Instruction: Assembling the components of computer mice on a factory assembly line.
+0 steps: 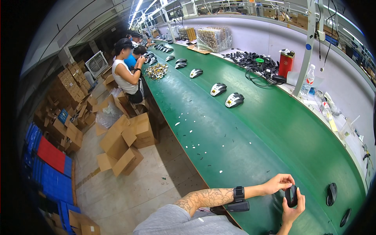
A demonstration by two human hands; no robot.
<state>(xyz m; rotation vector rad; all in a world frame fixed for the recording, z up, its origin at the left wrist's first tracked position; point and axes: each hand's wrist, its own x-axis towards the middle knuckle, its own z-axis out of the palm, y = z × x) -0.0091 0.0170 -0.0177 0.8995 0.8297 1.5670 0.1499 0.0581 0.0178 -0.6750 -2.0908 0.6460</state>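
At the lower right, over the green bench, I hold a black computer mouse (291,196). My right hand (294,208) grips its sides between thumb and fingers. The fingers of my left hand (279,184) are closed at the mouse's far end, and the fingertips partly hide that end. Whether something small is pinched there cannot be made out. To the right of my hands lie another black mouse (331,194) and, nearer the rim, a dark mouse (345,217).
White-and-black mice (234,100) stand in a line along the green bench (266,129). Small white scraps (221,171) litter its near side. Black cables (260,64) lie heaped by a red box (286,64). Two co-workers (127,72) work at the far left, beside open cartons (121,145).
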